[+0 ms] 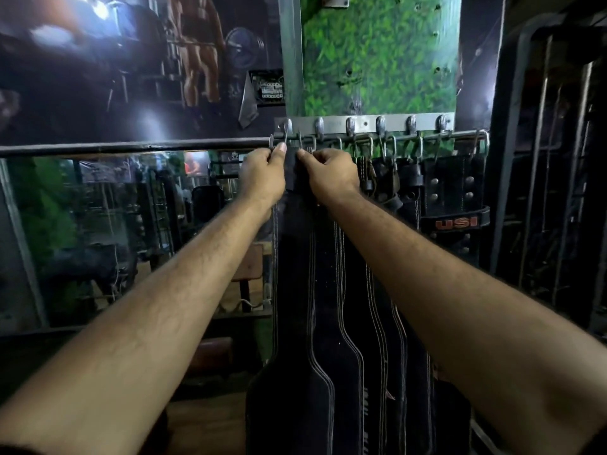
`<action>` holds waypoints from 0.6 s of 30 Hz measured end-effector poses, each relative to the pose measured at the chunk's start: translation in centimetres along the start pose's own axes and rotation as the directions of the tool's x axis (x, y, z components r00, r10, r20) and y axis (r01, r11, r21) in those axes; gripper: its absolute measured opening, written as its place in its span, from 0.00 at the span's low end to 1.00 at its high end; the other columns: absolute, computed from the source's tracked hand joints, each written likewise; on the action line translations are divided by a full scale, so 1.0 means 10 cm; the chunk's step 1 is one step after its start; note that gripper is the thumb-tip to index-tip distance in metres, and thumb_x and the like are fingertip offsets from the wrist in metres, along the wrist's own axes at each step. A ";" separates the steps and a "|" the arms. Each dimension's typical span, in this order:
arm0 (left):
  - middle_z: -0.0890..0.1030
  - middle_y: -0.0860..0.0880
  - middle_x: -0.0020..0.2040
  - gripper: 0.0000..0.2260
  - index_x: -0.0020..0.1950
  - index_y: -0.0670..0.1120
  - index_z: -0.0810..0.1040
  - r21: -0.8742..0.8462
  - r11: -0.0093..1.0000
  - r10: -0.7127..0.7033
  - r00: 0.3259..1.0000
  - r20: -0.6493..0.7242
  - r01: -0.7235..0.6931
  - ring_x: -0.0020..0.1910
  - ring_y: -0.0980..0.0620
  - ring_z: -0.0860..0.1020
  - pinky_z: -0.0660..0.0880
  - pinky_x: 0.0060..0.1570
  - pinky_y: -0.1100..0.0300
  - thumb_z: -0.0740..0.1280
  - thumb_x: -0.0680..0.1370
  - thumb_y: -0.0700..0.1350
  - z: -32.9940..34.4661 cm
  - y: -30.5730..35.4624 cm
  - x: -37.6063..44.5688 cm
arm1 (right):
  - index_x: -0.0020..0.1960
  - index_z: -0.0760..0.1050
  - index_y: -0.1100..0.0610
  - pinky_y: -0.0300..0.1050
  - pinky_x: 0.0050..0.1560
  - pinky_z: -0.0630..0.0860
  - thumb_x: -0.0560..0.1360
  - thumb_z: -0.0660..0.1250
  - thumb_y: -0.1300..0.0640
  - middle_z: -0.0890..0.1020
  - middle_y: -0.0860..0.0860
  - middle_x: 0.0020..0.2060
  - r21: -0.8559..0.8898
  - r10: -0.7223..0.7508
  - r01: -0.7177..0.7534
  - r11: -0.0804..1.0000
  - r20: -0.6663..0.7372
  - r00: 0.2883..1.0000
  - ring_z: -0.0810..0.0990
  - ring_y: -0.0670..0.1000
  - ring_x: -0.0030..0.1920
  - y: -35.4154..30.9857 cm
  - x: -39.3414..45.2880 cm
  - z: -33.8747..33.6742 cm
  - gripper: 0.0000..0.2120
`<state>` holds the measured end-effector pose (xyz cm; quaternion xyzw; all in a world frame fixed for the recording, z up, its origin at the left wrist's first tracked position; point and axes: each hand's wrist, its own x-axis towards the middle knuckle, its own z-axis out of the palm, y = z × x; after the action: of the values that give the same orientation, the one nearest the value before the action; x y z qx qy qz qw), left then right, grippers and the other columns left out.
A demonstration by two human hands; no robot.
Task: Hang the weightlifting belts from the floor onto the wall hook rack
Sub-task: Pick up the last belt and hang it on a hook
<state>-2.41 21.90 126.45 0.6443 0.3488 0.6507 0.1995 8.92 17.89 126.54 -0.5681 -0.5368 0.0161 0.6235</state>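
A metal hook rack (364,123) runs across the wall at eye level, with a rod and wire hooks below it. Both of my arms reach up to its left end. My left hand (262,175) and my right hand (331,175) pinch the top end of a black stitched weightlifting belt (292,372) between them, right at a wire hook (299,141). The belt hangs straight down between my forearms. Other black belts (361,339) hang beside it to the right, and a studded belt marked USI (455,221) hangs further right.
A green leaf-patterned panel (377,57) sits above the rack. To the left, a dark rail (131,147) tops a mirror (115,231) that reflects gym equipment. A dark metal frame (558,159) stands at the right.
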 end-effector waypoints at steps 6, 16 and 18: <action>0.78 0.48 0.37 0.20 0.43 0.41 0.79 -0.016 0.994 -0.104 0.994 0.034 0.104 0.35 0.50 0.75 0.73 0.36 0.55 0.63 0.81 0.58 0.01 0.00 0.30 | 0.53 0.84 0.54 0.44 0.47 0.81 0.77 0.67 0.37 0.87 0.53 0.47 -0.055 0.072 -0.072 0.996 -0.019 0.997 0.85 0.55 0.48 -0.08 0.23 0.16 0.20; 0.83 0.49 0.43 0.16 0.48 0.44 0.81 -0.179 0.954 -0.224 0.968 0.116 0.242 0.40 0.52 0.81 0.80 0.40 0.57 0.64 0.82 0.56 0.03 -0.25 0.07 | 0.60 0.81 0.52 0.43 0.46 0.75 0.79 0.64 0.38 0.85 0.52 0.51 -0.030 0.059 -0.061 0.998 -0.070 0.996 0.83 0.54 0.53 0.15 -0.11 0.28 0.20; 0.85 0.49 0.48 0.19 0.56 0.44 0.81 -0.210 0.911 -0.319 0.929 0.186 0.355 0.45 0.52 0.84 0.81 0.44 0.57 0.67 0.78 0.59 0.10 -0.75 -0.14 | 0.64 0.78 0.52 0.45 0.51 0.77 0.80 0.64 0.41 0.85 0.52 0.53 0.020 0.099 -0.098 0.995 -0.052 0.994 0.83 0.54 0.54 0.51 -0.47 0.51 0.19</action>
<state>-2.70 26.22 120.09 0.5916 0.3581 0.5943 0.4106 6.45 20.28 118.70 -0.5887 -0.4915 0.0364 0.6408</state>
